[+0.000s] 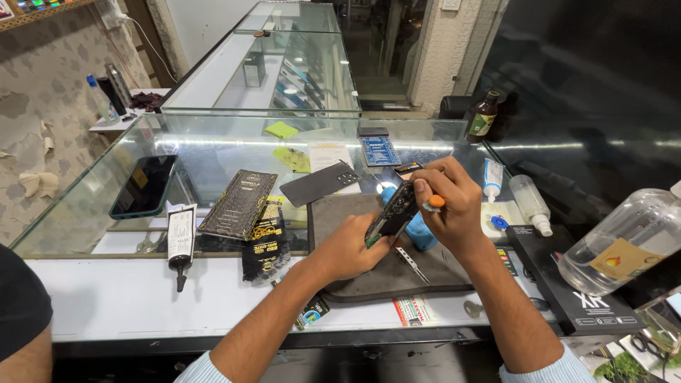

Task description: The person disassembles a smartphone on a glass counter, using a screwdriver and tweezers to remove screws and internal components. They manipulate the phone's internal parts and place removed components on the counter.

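Both forearms reach in over the grey work mat [369,280], left hand [352,248] clamping the opened phone [392,211] by its edges, tilted above it — light, rigid, probably fragile inside — right hand [454,206] pinching an orange-capped screwdriver [433,203].

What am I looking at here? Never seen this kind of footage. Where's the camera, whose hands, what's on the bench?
There is one picture, from a camera worn on a person's head, looking down at their own bare hands. No machine is involved.

The left hand holds an opened phone, tilted up on edge. The right hand holds an orange-capped screwdriver against it. Both work above a dark mat on a white counter.

Around it lie tweezers, a black glue tube, a phone back cover, small white bottles and a large clear bottle. Behind stands a glass display case. Another person's arm shows at the left edge.
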